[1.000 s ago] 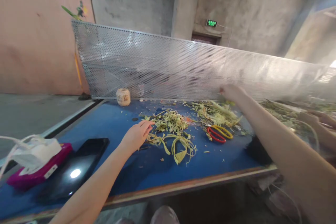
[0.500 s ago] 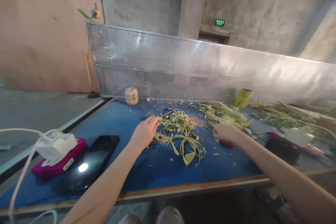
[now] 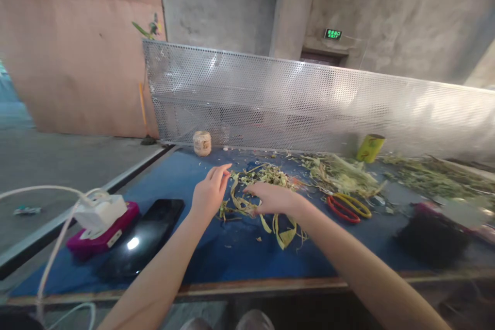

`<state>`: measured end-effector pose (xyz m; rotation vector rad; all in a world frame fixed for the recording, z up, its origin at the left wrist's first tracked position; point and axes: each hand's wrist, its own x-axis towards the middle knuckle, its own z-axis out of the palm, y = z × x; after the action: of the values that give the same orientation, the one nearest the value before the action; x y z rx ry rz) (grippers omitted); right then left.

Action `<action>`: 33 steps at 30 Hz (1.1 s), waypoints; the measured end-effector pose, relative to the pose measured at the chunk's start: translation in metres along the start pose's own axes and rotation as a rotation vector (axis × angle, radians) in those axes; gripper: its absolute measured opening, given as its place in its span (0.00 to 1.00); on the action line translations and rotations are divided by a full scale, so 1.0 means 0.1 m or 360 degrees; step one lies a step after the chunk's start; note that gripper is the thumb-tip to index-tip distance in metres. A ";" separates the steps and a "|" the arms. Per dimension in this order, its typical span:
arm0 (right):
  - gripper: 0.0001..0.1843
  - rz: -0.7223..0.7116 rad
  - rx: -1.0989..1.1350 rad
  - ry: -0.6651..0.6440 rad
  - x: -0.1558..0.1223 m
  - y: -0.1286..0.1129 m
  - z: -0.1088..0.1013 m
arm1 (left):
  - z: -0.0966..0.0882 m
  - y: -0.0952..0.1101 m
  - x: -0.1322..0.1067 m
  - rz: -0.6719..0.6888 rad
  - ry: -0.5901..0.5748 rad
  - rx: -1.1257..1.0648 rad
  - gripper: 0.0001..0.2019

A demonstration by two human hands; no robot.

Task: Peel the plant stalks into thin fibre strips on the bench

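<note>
My left hand (image 3: pixel 209 193) is raised at the left side of a heap of dried green plant bits (image 3: pixel 266 174), its fingers stretched out. A pale green plant strip (image 3: pixel 234 193) curves down just beside its fingertips; I cannot tell if they touch it. My right hand (image 3: pixel 273 198) reaches in from the right over the front of the heap, fingers and thumb apart. Below it lie curled, flat plant strips (image 3: pixel 285 237), partly covered by the hand. Scissors with red and yellow handle loops (image 3: pixel 344 211) lie to the right of my right forearm.
A black phone (image 3: pixel 150 237) and a magenta power strip (image 3: pixel 104 237) with white plugs sit at left. A roll of twine (image 3: pixel 202 143), more dried stalks (image 3: pixel 342 175) and a yellow cylinder (image 3: pixel 370 148) stand towards the perforated metal screen (image 3: pixel 270 98). A dark object (image 3: pixel 429 237) lies at right.
My right hand has moved left from the red handle to the plant strips, leaving the scissors on the table. My left hand has lifted slightly. The view has shifted a little left.
</note>
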<state>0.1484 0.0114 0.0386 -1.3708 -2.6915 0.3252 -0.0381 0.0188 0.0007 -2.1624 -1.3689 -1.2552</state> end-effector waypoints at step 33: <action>0.19 0.0029 0.0105 -0.0118 0.24 -0.09 0.01 | 0.02 -0.09 0.02 -0.0563 -0.0687 0.0716 0.25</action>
<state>0.1267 0.0254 0.0397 -1.3921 -2.7018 0.4715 -0.0445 0.0262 -0.0004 -1.9832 -2.0440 -0.4949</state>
